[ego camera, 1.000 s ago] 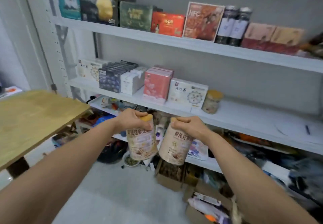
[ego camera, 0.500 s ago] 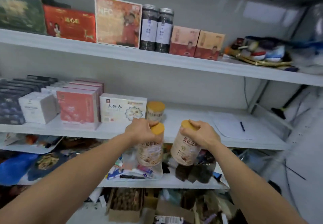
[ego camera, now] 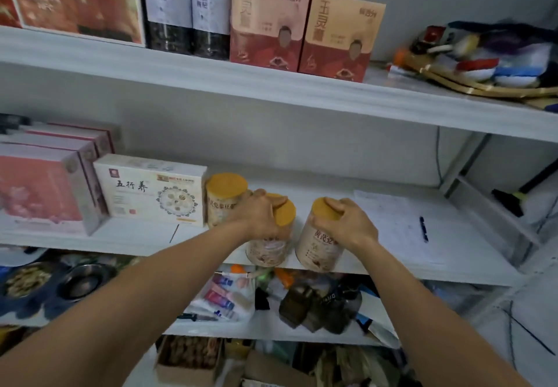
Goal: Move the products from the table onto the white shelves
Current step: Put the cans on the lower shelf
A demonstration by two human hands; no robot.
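I hold two beige jars with yellow lids at the front edge of the middle white shelf [ego camera: 142, 237]. My left hand [ego camera: 259, 216] grips the lid of the left jar [ego camera: 267, 250]. My right hand [ego camera: 347, 225] grips the top of the right jar [ego camera: 317, 249]. Both jars are at shelf level and lean a little toward me; I cannot tell whether their bases rest on the board. A third matching jar [ego camera: 225, 196] stands upright on the shelf just behind my left hand, next to a white box [ego camera: 151, 189].
Pink boxes [ego camera: 45, 181] fill the shelf's left part. A paper sheet [ego camera: 395, 223] with a pen [ego camera: 423, 229] lies right of the jars. The upper shelf [ego camera: 271, 84] carries boxes and dark jars. Clutter and cartons sit on the lower shelf and floor.
I have come closer to the shelves. Both hands have carried the jars up and forward, from below the middle shelf to its front edge.
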